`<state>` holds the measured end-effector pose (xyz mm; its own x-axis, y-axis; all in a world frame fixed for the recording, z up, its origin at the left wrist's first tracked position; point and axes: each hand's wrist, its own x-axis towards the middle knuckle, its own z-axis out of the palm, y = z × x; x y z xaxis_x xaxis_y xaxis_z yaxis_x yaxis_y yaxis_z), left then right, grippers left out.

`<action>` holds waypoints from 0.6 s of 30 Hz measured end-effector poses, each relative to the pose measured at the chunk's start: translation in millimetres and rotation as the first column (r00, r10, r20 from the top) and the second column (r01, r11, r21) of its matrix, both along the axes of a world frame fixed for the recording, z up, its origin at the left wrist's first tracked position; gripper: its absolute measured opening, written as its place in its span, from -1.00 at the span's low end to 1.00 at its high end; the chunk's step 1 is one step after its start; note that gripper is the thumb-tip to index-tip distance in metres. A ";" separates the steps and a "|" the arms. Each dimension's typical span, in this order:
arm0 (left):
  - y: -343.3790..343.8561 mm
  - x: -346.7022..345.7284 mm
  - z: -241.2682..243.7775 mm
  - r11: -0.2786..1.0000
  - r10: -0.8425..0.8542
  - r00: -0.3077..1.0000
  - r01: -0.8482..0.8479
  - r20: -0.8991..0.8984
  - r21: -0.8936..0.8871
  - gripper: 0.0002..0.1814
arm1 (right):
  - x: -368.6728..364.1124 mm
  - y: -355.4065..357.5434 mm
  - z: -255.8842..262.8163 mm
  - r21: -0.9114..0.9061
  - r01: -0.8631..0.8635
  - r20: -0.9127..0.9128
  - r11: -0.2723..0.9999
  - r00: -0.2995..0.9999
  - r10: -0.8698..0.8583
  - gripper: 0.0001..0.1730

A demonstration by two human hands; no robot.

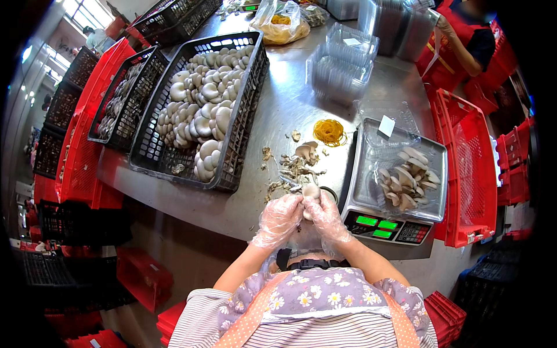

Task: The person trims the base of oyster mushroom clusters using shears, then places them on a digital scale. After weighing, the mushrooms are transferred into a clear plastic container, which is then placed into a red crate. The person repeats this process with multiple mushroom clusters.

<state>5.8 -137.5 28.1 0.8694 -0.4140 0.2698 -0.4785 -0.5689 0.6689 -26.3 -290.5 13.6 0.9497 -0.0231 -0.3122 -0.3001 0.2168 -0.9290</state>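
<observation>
Both my hands wear clear plastic gloves and meet close to the table's front edge. An oyster mushroom piece (pixel 311 190) is pinched between the fingers of my left hand (pixel 280 219) and my right hand (pixel 325 217). Just beyond them lies a heap of mushroom trimmings (pixel 298 167) with a larger cap on top. A dark-rimmed round object (pixel 329 192) is partly hidden behind my right hand. To the right, a digital scale (pixel 383 226) with lit green displays carries a clear plastic container (pixel 370 163) holding an oyster mushroom cluster (pixel 407 178).
Left on the steel table (pixel 278 104) stands a black crate (pixel 237 167) of oyster mushrooms (pixel 204 102). Yellow rubber bands (pixel 330 132) lie beyond the trimmings, near stacked clear containers (pixel 341 65). A red crate (pixel 468 174) flanks the scale. Another person (pixel 461 48) stands at the far right.
</observation>
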 end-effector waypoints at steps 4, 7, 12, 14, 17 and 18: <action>-11.3 5.5 -7.9 0.983 0.120 0.990 -0.129 -0.079 -0.127 -0.83 | 8.0 -2.4 5.9 0.008 0.029 -0.004 1.000 1.000 -0.029 -0.67; -17.0 10.2 -17.0 0.859 0.141 0.927 -0.289 -0.349 -0.422 -0.85 | 9.9 -2.7 0.2 0.094 0.113 0.073 0.989 0.990 -0.120 -0.69; -4.3 21.5 -23.3 0.214 -0.297 0.594 -0.722 -0.748 -0.658 -0.89 | 10.7 -8.8 0.3 0.222 0.167 0.029 0.961 0.984 -0.178 -0.57; 7.4 29.0 -29.8 0.283 -0.203 0.671 -0.657 -0.713 -0.699 -0.87 | 9.8 -15.6 -4.6 0.276 0.141 0.024 0.951 0.988 -0.154 -0.55; 25.2 35.1 -36.1 0.888 0.224 0.931 -0.317 -0.289 -0.332 -0.41 | 12.9 -16.0 -2.6 0.284 0.153 0.022 0.946 0.986 -0.166 -0.53; 24.0 33.7 -30.3 0.923 0.183 0.948 -0.256 -0.259 -0.288 -0.37 | 15.1 -15.1 -1.3 0.278 0.165 0.024 0.946 0.984 -0.179 -0.53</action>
<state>39.5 -113.5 -2.3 0.9810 -0.1317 0.1423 -0.1830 -0.3854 0.9044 -11.2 -305.6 12.3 0.9529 -0.1074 -0.2836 -0.1922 0.5094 -0.8388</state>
